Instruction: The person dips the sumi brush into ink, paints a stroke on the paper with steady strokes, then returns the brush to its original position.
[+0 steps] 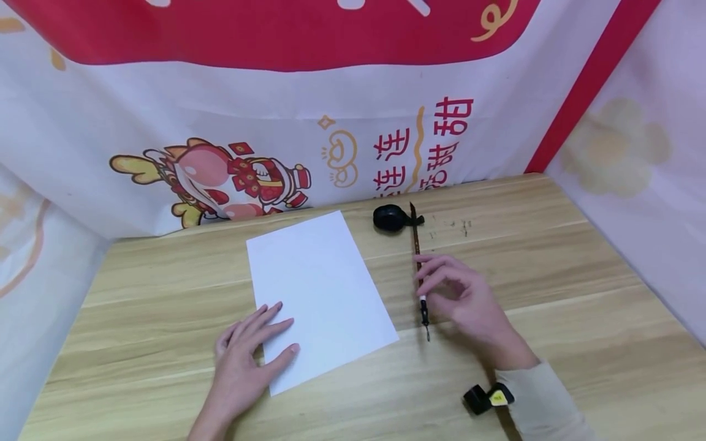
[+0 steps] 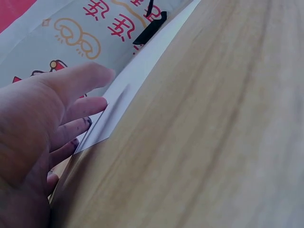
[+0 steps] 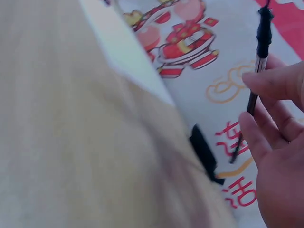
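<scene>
A blank white sheet of paper [image 1: 325, 288] lies on the wooden table. Against its lower left edge rests my left hand [image 1: 245, 361], fingers spread; dark smudges mark some fingertips in the left wrist view. My right hand [image 1: 463, 300] pinches a writing brush [image 1: 417, 242] between thumb and fingers, near the handle's black end with its hanging loop. The dark tip points away from me, by a rounded black object [image 1: 389, 218] with a small tab. In the right wrist view the brush [image 3: 262, 35] is held clear of the table.
Beside my right wrist sits a small black item [image 1: 477, 399] with a yellow label. Dark marks [image 1: 463, 228] spot the table [image 1: 165, 318] at the back right. A printed cloth [image 1: 265, 110] hangs behind the table, with more cloth at both sides.
</scene>
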`<action>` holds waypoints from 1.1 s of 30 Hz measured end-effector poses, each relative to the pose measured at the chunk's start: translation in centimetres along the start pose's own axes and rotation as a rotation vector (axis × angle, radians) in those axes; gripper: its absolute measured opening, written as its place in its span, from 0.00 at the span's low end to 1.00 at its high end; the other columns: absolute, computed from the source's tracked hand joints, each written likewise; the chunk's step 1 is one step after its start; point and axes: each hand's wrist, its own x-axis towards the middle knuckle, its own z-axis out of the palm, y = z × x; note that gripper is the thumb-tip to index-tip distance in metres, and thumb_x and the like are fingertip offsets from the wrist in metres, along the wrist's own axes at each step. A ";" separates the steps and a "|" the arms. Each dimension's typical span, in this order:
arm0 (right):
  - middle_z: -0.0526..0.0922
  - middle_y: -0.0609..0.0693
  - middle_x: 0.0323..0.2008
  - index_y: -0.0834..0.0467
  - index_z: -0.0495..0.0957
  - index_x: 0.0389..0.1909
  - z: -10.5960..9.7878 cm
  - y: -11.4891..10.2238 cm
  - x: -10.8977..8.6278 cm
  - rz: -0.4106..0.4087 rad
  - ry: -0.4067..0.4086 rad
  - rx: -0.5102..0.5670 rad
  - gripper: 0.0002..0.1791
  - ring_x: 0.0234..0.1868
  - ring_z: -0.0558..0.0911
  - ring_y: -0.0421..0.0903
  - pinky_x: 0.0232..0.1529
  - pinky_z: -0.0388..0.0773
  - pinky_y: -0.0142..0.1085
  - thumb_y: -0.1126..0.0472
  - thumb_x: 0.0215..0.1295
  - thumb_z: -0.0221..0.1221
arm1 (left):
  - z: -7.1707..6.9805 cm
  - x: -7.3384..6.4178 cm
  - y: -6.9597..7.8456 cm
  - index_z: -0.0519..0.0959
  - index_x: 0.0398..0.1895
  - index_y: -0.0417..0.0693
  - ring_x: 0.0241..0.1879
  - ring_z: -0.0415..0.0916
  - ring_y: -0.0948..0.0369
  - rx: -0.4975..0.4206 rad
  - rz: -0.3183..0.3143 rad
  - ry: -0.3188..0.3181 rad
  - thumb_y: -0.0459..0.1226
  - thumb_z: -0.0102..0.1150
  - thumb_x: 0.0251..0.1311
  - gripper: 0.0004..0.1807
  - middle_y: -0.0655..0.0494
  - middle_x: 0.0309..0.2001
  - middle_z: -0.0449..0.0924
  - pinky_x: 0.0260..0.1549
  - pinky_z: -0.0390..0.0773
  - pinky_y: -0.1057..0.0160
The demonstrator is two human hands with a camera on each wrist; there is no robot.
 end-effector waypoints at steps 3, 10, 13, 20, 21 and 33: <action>0.85 0.47 0.55 0.64 0.84 0.38 -0.3 -0.5 0.5 -0.060 -0.022 0.072 0.18 0.75 0.76 0.47 0.75 0.72 0.34 0.87 0.55 0.60 | 0.1 0.0 0.1 0.88 0.59 0.61 0.78 0.67 0.46 0.001 -0.006 0.007 0.44 0.78 0.62 0.21 0.56 0.75 0.78 0.73 0.47 0.32; 0.88 0.47 0.54 0.70 0.82 0.39 -0.8 -0.3 2.2 -0.154 -0.028 0.195 0.17 0.72 0.80 0.49 0.76 0.72 0.37 0.90 0.57 0.56 | 0.4 0.0 0.0 0.88 0.58 0.62 0.78 0.68 0.45 -0.015 -0.014 0.016 0.42 0.76 0.63 0.20 0.56 0.75 0.78 0.74 0.46 0.30; 0.90 0.48 0.52 0.68 0.83 0.39 -1.1 -0.3 2.9 -0.133 -0.011 0.239 0.17 0.70 0.82 0.49 0.76 0.73 0.38 0.89 0.59 0.56 | 0.4 -0.1 0.0 0.88 0.58 0.62 0.78 0.68 0.46 -0.018 -0.020 0.016 0.42 0.76 0.63 0.20 0.56 0.75 0.78 0.74 0.46 0.30; 0.91 0.50 0.53 0.68 0.85 0.44 -2.0 -1.7 4.9 -0.066 0.091 0.252 0.17 0.62 0.87 0.47 0.60 0.85 0.36 0.87 0.60 0.60 | 0.2 -0.1 0.2 0.88 0.58 0.62 0.78 0.68 0.46 -0.020 -0.023 0.020 0.42 0.76 0.64 0.19 0.56 0.75 0.78 0.74 0.46 0.31; 0.92 0.51 0.53 0.67 0.85 0.45 -2.1 -2.1 5.4 -0.053 0.104 0.243 0.17 0.61 0.87 0.47 0.59 0.86 0.35 0.86 0.61 0.61 | 0.2 0.0 0.2 0.88 0.58 0.62 0.78 0.68 0.47 -0.021 -0.021 0.021 0.42 0.76 0.64 0.19 0.56 0.75 0.78 0.74 0.46 0.31; 0.89 0.54 0.50 0.59 0.84 0.51 -2.0 -5.9 12.9 0.043 0.208 -0.040 0.10 0.53 0.87 0.47 0.56 0.86 0.33 0.66 0.72 0.69 | 0.1 0.0 0.1 0.88 0.58 0.63 0.78 0.67 0.48 -0.022 -0.015 0.028 0.41 0.76 0.64 0.19 0.58 0.75 0.78 0.74 0.46 0.32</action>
